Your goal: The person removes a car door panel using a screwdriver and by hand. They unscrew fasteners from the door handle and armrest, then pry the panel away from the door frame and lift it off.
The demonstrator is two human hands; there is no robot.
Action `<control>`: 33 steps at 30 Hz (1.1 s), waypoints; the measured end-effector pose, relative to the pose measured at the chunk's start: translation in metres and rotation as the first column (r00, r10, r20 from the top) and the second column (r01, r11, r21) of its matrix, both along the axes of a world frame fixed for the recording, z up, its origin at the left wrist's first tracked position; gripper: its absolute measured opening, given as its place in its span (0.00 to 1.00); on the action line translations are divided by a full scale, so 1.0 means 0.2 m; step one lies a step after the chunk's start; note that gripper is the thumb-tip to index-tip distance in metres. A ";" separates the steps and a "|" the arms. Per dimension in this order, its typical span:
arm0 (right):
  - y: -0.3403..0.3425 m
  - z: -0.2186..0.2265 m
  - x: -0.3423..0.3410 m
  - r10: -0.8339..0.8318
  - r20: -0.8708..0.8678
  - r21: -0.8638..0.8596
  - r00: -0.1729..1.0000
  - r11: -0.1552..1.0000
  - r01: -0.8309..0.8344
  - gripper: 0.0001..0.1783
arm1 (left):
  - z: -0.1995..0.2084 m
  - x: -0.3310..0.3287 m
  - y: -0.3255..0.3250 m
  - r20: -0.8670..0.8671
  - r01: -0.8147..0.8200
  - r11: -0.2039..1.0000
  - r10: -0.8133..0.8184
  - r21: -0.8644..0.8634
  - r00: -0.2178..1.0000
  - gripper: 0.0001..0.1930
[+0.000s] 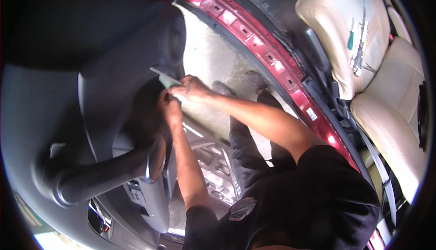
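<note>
My right hand (193, 90) is closed around a slim tool with a pale green body (167, 81) and a thin, light-coloured end pointing up and left. Close below it, my left hand (170, 107) has its fingers bent near the tool's lower end; whether they grip anything is hidden. Both hands are beside the edge of a large dark grey car door panel (109, 100), which fills the left side. The panel carries a long pull handle (104, 172) and a switch block (136, 193).
A red door sill (272, 61) curves across the right. Beyond it is a beige car seat (327, 4) with a green-handled screwdriver (351, 40) and other metal tools (360, 52) lying on it. Bare metal door framework (213, 163) shows beside my legs. My shoes (257, 81) stand on pale floor.
</note>
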State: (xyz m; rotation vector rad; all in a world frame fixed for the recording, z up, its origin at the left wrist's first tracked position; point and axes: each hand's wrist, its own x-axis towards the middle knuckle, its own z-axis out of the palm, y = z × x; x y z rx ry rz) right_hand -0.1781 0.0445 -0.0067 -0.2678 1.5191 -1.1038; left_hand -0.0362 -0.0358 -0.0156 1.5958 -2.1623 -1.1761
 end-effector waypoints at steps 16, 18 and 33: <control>0.71 0.24 -0.17 -0.015 0.114 -0.055 0.993 0.998 0.021 0.20 | 0.10 -0.34 -0.09 0.419 0.358 0.905 -0.424 0.229 0.803 0.22; 0.69 0.21 -0.14 0.024 0.121 -0.037 0.992 0.999 -0.020 0.20 | 0.10 -0.32 -0.11 0.462 0.295 0.900 -0.420 0.320 0.781 0.20; 0.60 0.24 -0.12 0.079 0.095 -0.057 0.992 0.996 -0.074 0.20 | -0.07 -0.25 -0.19 0.208 0.323 0.872 -0.415 0.367 0.885 0.17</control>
